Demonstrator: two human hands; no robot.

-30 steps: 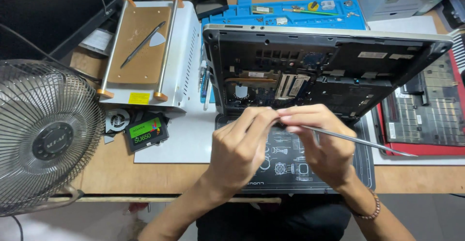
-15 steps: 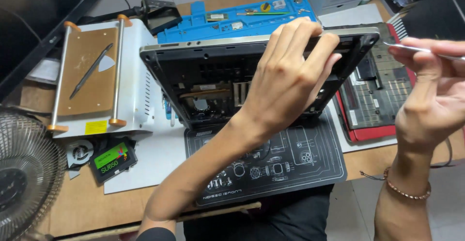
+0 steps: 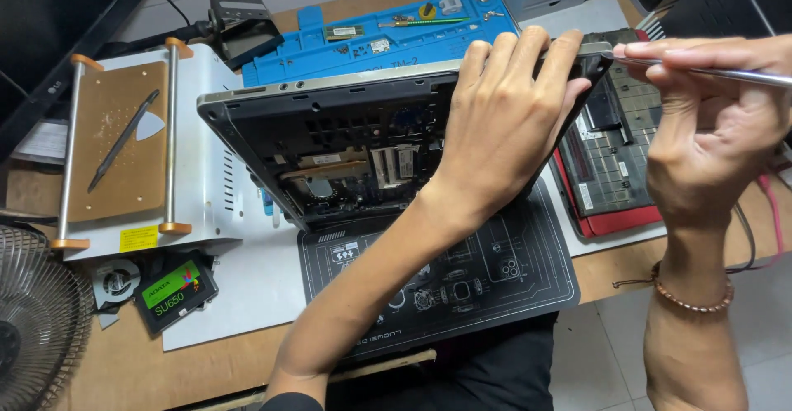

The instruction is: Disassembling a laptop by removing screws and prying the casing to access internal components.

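A blue parts tray [image 3: 363, 44], a fan [image 3: 33, 337], a solid-state drive [image 3: 175, 289].

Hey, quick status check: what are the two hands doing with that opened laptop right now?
Left hand grips the far edge of the opened laptop, tilting it up. Right hand holds a thin metal tool at its corner. Nothing in the way.

The open laptop shell [image 3: 346, 143] sits tilted on the work mat [image 3: 462, 271] in the middle of the table [image 3: 124, 370]. The parts tray [image 3: 363, 35] lies behind it, and the heating plate [image 3: 124, 147] lies to its left. A small drive [image 3: 175, 290] and a fan [image 3: 33, 337] lie left in front, and another laptop part [image 3: 619, 155] lies on the right.
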